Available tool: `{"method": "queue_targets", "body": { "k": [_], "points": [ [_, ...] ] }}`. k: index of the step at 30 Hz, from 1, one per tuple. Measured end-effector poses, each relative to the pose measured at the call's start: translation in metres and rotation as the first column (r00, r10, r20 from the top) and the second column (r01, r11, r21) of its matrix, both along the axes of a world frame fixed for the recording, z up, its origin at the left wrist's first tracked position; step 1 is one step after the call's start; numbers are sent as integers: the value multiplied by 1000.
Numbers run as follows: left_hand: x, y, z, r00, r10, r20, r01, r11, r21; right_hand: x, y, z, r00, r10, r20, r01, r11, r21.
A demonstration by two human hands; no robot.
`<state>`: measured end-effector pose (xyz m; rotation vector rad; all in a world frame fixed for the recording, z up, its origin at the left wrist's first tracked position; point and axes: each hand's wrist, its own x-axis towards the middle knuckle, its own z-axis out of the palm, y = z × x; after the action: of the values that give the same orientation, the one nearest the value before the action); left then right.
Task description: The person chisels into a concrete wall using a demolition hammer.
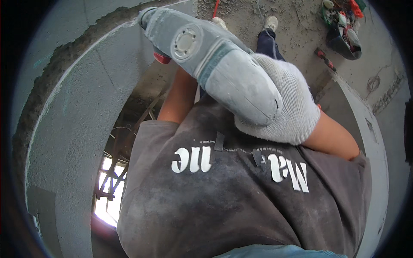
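A grey, dust-covered hammer drill point(232, 71) slants across the upper middle, its narrow front end by the rough wall edge at upper left. My right hand point(290, 96), in a white knitted glove, is closed around the rear of the drill. The drill's body hides most of those fingers. My left forearm reaches up behind the drill, and its hand is hidden there. A red part point(161, 57) peeks out under the drill's front.
A grey wall point(77, 86) curves along the left, with a rough broken groove point(56, 60). On the dusty floor stand a bucket of assorted items point(344, 41) and a red-and-black tool point(325, 59). A thin cable point(273, 43) runs by my shoes. Coiled wire point(373, 83) lies at right.
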<state>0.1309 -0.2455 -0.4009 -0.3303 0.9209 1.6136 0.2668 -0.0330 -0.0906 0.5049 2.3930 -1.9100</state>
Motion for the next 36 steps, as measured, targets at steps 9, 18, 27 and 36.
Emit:
{"method": "queue_targets", "body": {
  "k": [9, 18, 27, 36],
  "points": [
    [-12, -4, 14, 993, -81, -82, 71, 990, -122, -34, -28, -10, 980, 95, 175, -66, 985, -162],
    [-26, 9, 17, 994, -74, -84, 65, 993, -102, 22, 19, -56, 977, -213, -26, 213, 977, -13],
    [-28, -4, 28, 986, -115, -124, 91, 979, -183, 36, 27, -38, 990, -140, -5, 137, 978, -155],
    [-35, -11, 30, 975, -163, -153, 129, 968, -213, 7, 7, -34, 984, -157, 85, 173, 958, -227]
  ]
}}
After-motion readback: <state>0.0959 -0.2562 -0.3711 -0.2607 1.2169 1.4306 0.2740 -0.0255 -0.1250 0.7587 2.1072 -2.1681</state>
